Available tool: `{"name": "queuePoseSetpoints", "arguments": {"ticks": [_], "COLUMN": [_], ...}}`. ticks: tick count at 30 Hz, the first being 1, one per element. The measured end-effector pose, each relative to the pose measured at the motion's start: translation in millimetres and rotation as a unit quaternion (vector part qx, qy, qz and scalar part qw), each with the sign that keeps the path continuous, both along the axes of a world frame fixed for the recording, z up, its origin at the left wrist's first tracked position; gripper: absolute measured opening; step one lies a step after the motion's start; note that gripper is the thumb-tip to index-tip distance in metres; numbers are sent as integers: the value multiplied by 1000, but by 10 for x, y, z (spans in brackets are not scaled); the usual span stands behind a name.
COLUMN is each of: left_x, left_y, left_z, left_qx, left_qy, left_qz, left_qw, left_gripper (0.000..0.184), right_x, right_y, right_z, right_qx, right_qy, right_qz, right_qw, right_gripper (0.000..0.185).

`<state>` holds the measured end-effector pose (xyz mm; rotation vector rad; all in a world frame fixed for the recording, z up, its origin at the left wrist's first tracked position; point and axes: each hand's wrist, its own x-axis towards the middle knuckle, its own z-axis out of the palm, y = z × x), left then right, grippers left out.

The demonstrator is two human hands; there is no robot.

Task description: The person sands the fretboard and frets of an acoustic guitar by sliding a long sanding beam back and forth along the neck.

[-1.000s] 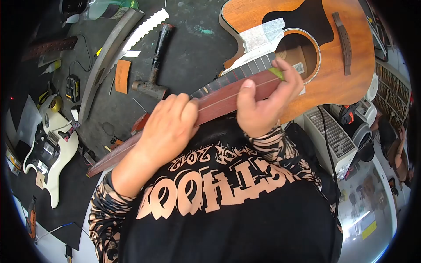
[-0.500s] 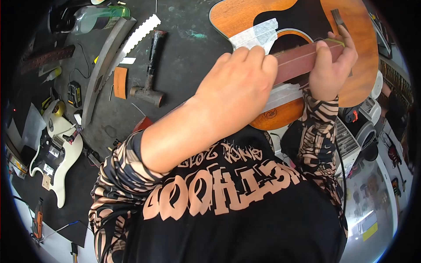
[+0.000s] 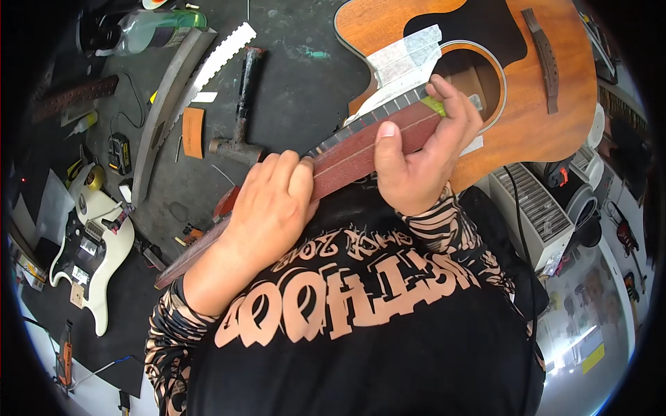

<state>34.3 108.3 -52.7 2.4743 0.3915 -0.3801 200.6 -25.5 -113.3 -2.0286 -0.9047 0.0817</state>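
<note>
A long reddish-brown sanding beam (image 3: 357, 161) with a line along its middle lies aslant over the fretted neck of an acoustic guitar (image 3: 527, 132). My left hand (image 3: 274, 201) is closed over the beam's middle, its thumb hidden. Near the yellow-green upper end, my right hand (image 3: 427, 149) grips it with thumb on top and fingers curled around the far side. Several frets (image 3: 392, 107) show along the beam's upper edge. Whitish masking tape (image 3: 409, 55) covers the guitar top beside the soundhole (image 3: 479, 83). The dark bridge (image 3: 542, 62) is in plain sight.
On the dark bench lie a hammer (image 3: 243, 104), a notched straightedge (image 3: 225, 59), a grey metal bar (image 3: 163, 111) and an orange-brown piece (image 3: 192, 133). Farther left are a bottle (image 3: 149, 31) and a white electric guitar body (image 3: 114, 253). A white drawer unit (image 3: 538, 218) stands at right.
Both hands and the beam have moved left and down along the neck, away from the bridge. The soundhole and bridge, partly covered before, now show more fully.
</note>
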Motion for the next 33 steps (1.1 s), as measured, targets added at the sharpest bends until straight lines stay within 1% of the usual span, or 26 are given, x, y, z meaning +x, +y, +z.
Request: {"name": "queuePoseSetpoints", "arguments": {"ticks": [2, 3, 4, 5, 6, 8, 10, 11, 13, 14, 15, 16, 17, 18, 19, 20, 21, 23, 25, 28, 29, 31, 32, 33], "left_x": [203, 339, 529, 727, 907, 1183, 1362, 1386, 1337, 1295, 1196, 1040, 887, 721, 530, 373, 244, 64, 86, 262, 434, 800, 977, 1109], "left_y": [-36, -67, -91, -106, -119, -158, -180, -186, -202, -219, -224, -198, -158, -133, -120, -95, -59, -21, -15, -28, -34, -37, -49, -83], "left_z": [-40, -48, -68, -97, -119, -142, -192, -196, -185, -181, -168, -149, -135, -112, -77, -47, -26, 3, 1, -34, -50, -87, -109, -120], "left_qx": [2, 3, -3, -10, -11, -13, -11, -10, -3, 3, 1, 1, 5, 8, 17, 26, 27, 21, 14, 14, 4, -2, -4, -11], "left_qy": [-30, -25, -48, -73, -73, -96, -107, -120, -121, -119, -121, -103, -85, -87, -71, -56, -57, -14, -8, -16, -34, -57, -78, -95], "left_qz": [-2, -2, -2, -2, -6, -12, -10, -8, 0, 6, 8, 11, 13, 11, 10, 9, 7, -4, -6, -7, -12, -21, -22, -22], "left_qw": [1000, 1000, 999, 997, 997, 995, 994, 993, 993, 993, 993, 995, 996, 996, 997, 998, 998, 1000, 1000, 1000, 999, 998, 997, 995], "left_gripper": [51, 51, 46, 42, 42, 35, 33, 32, 32, 31, 31, 33, 35, 35, 39, 44, 44, 50, 50, 49, 46, 43, 40, 37], "right_x": [248, 402, 585, 792, 970, 1272, 1490, 1496, 1461, 1406, 1320, 1220, 1007, 804, 600, 404, 240, 33, 41, 278, 415, 842, 1025, 1164], "right_y": [-16, -39, -61, -131, -148, -194, -194, -175, -164, -174, -195, -189, -149, -113, -90, -62, -38, -19, -28, -29, -69, -132, -126, -140], "right_z": [7, 9, 12, 27, 12, 4, 24, 13, 4, -9, -35, -52, -49, -21, 3, -2, -11, -18, -48, 2, 16, 1, -11, -15], "right_qx": [1, 0, -4, -35, -17, -3, -63, -61, -22, -23, -24, -23, 9, 1, -7, -2, 2, -1, 8, 12, 12, -25, -24, -17], "right_qy": [5, 9, -9, -33, -26, -14, -27, -29, 9, 6, -23, -54, -34, -36, -35, -14, 5, 17, 16, 18, 25, -42, -45, -38], "right_qz": [-3, -4, -4, 8, 0, -8, -56, -52, -72, -70, -36, -3, -2, 4, 9, 0, -8, -17, -13, 1, 0, 4, 0, -15], "right_qw": [1000, 1000, 1000, 999, 1000, 1000, 996, 996, 997, 997, 999, 998, 999, 999, 999, 1000, 1000, 1000, 1000, 1000, 1000, 999, 999, 999], "right_gripper": [67, 66, 65, 64, 63, 62, 55, 55, 55, 55, 58, 61, 60, 61, 63, 65, 67, 71, 70, 68, 68, 64, 64, 60]}}
